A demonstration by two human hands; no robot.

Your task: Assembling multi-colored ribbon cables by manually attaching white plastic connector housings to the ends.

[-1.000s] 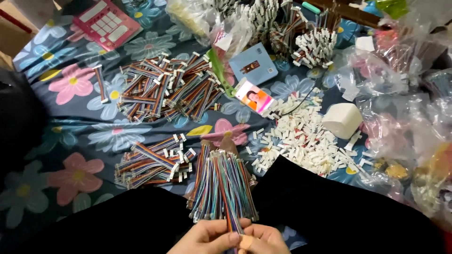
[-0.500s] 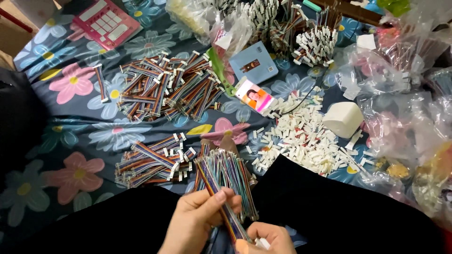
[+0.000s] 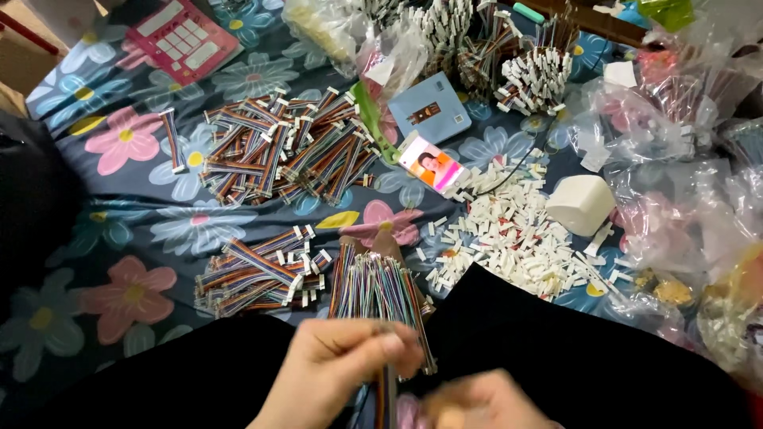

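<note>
Left hand (image 3: 342, 369): low in the head view, fingers curled narrow around the near end of a bundle of multicoloured ribbon wires (image 3: 377, 294), which fans away from the person across a dark lap onto the flowered cloth (image 3: 119, 199). Right hand (image 3: 485, 401): at the bottom edge, blurred; finger state cannot be told, though it sits just beside a single strip of ribbon wire (image 3: 388, 397) hanging below the left hand. Small pile of finished ribbon cables with white plugs (image 3: 258, 270): on the cloth, just left of the bundle. Larger heap of the same cables (image 3: 282, 151): farther off, toward the cloth's middle. Scatter of loose white plugs (image 3: 513, 234): right of the bundle, spread toward a white block (image 3: 580, 202). Phone with a lit screen (image 3: 431, 164): lying between the large heap and the plugs, near a blue card (image 3: 429, 111). Pink calculator (image 3: 183, 36): far left corner. Clear plastic bags (image 3: 675, 159): piled along the right edge.
</note>
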